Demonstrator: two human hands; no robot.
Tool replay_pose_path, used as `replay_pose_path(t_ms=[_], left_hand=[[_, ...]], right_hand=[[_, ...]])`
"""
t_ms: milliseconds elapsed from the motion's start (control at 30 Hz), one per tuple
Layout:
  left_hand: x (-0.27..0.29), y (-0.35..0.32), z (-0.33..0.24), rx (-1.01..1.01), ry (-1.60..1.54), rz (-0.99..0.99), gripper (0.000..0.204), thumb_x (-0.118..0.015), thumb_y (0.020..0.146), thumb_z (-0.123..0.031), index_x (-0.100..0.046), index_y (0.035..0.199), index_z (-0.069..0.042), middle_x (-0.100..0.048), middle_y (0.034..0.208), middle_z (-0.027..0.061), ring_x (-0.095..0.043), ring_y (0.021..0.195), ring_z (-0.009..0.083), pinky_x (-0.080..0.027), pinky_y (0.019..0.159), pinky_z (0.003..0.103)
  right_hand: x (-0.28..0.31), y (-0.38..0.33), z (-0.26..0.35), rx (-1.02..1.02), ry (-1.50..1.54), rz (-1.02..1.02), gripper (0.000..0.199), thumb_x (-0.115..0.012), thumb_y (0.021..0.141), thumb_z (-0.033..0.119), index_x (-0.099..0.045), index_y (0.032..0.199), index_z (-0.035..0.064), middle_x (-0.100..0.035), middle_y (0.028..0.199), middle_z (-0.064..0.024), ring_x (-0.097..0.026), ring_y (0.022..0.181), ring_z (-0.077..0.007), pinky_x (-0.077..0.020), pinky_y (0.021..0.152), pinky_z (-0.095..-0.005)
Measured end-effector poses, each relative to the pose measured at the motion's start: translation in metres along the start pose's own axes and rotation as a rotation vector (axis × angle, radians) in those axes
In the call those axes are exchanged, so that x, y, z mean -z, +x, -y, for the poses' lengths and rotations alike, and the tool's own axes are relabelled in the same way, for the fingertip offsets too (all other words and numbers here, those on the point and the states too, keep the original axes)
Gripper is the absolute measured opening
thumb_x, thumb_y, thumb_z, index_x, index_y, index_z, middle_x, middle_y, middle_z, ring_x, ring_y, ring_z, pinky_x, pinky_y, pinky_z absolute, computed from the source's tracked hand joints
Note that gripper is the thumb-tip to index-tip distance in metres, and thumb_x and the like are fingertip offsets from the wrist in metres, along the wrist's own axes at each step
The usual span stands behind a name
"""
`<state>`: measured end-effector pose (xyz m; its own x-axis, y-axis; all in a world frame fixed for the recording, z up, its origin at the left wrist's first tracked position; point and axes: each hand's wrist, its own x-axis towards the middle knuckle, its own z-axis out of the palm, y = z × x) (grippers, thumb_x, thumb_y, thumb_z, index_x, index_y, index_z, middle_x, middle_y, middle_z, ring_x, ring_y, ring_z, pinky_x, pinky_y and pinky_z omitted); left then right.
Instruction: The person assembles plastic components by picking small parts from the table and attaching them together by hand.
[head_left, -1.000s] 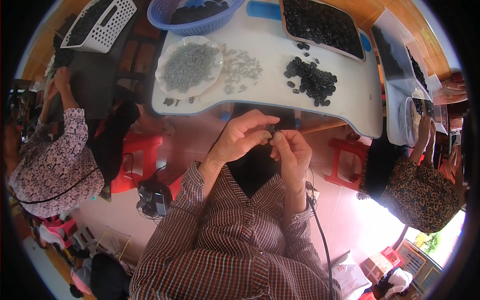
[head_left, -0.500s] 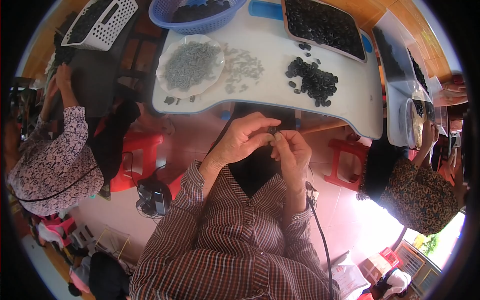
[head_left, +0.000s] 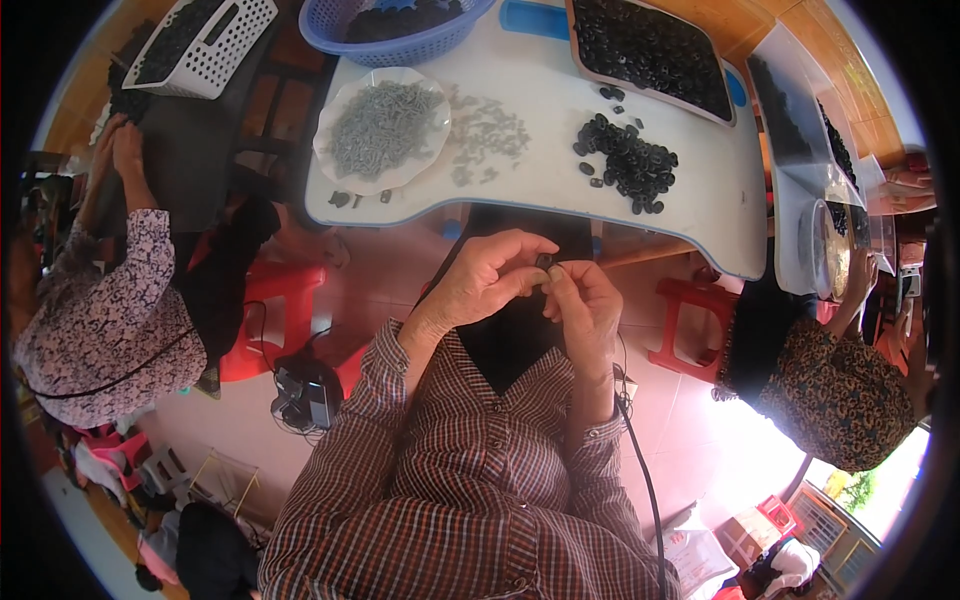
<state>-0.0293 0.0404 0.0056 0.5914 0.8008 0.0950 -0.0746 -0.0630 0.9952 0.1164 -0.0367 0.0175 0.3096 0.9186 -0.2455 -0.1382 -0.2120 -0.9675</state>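
Note:
Above my lap, in front of the table's near edge, my two hands meet at the fingertips. My left hand (head_left: 492, 275) pinches a small black piece (head_left: 544, 261) between thumb and fingers. Pressed up against that piece, the thumb and forefinger of my right hand (head_left: 583, 300) are closed; whatever they grip is too small to make out. On the table, a pile of small black oval pieces (head_left: 628, 165) lies to the right. A scalloped white plate (head_left: 325, 160) at the left bears a heap of small grey pieces (head_left: 385, 128), and more grey pieces (head_left: 487, 138) are scattered beside it.
The white table (head_left: 530, 190) has a curved near edge. A blue basket (head_left: 400, 45) and a tray (head_left: 725, 105) of black pieces stand at its far side. People sit at left (head_left: 110, 320) and right (head_left: 820, 390). Red stools (head_left: 690, 320) flank me; a cable (head_left: 645, 470) runs past my right arm.
The small black piece shows more clearly between my fingertips now, with my left fingers slightly lower. The person at left has shifted their hands a little. The piles look the same.

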Motion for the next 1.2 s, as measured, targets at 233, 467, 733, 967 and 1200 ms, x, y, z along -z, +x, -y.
replay_pose_path(t_ms=[233, 467, 733, 967, 1200], left_hand=[[0.004, 0.000, -0.006, 0.039, 0.030, 0.048, 0.025, -0.064, 0.085, 0.003, -0.061, 0.109, 0.001, -0.064, 0.086, 0.0060, -0.064, 0.073, 0.0093, -0.054, 0.063, 0.022], [0.003, 0.000, -0.002, -0.007, 0.000, 0.037, 0.025, -0.068, 0.083, 0.000, -0.063, 0.108, 0.000, -0.059, 0.085, 0.0042, -0.061, 0.074, 0.0101, -0.053, 0.063, 0.023], [0.003, -0.001, 0.001, 0.039, -0.059, 0.063, 0.025, -0.067, 0.084, 0.000, -0.063, 0.108, 0.001, -0.059, 0.084, 0.0041, -0.060, 0.071, 0.0088, -0.052, 0.061, 0.022], [0.002, 0.000, 0.004, 0.039, -0.060, 0.042, 0.024, -0.066, 0.084, 0.002, -0.063, 0.108, 0.000, -0.061, 0.082, 0.0030, -0.060, 0.067, 0.0078, -0.050, 0.060, 0.021], [-0.001, -0.001, 0.002, 0.104, -0.188, 0.001, 0.023, -0.064, 0.086, 0.002, -0.062, 0.109, 0.001, -0.062, 0.081, 0.0024, -0.060, 0.070, 0.0068, -0.049, 0.062, 0.020]], right_hand=[[0.002, 0.000, -0.001, -0.014, 0.020, 0.025, 0.016, -0.062, 0.091, 0.016, -0.061, 0.091, 0.0004, -0.062, 0.075, -0.0016, -0.052, 0.057, -0.0043, -0.0392, 0.050, -0.0178], [0.003, 0.000, -0.002, -0.019, 0.052, 0.043, 0.015, -0.062, 0.092, 0.016, -0.060, 0.090, 0.0008, -0.062, 0.075, -0.0015, -0.052, 0.057, -0.0041, -0.0387, 0.050, -0.0178], [0.006, 0.001, -0.003, -0.039, 0.089, 0.052, 0.013, -0.062, 0.091, 0.014, -0.060, 0.090, 0.0013, -0.061, 0.075, -0.0009, -0.052, 0.057, -0.0039, -0.0385, 0.050, -0.0174], [0.001, 0.001, -0.001, 0.005, 0.049, 0.028, 0.012, -0.062, 0.091, 0.013, -0.060, 0.089, 0.0010, -0.061, 0.074, -0.0009, -0.052, 0.057, -0.0041, -0.0391, 0.050, -0.0175], [-0.002, 0.000, -0.001, -0.011, 0.097, 0.003, 0.012, -0.060, 0.091, 0.013, -0.059, 0.090, 0.0008, -0.061, 0.074, -0.0018, -0.053, 0.057, -0.0050, -0.0402, 0.050, -0.0179]])
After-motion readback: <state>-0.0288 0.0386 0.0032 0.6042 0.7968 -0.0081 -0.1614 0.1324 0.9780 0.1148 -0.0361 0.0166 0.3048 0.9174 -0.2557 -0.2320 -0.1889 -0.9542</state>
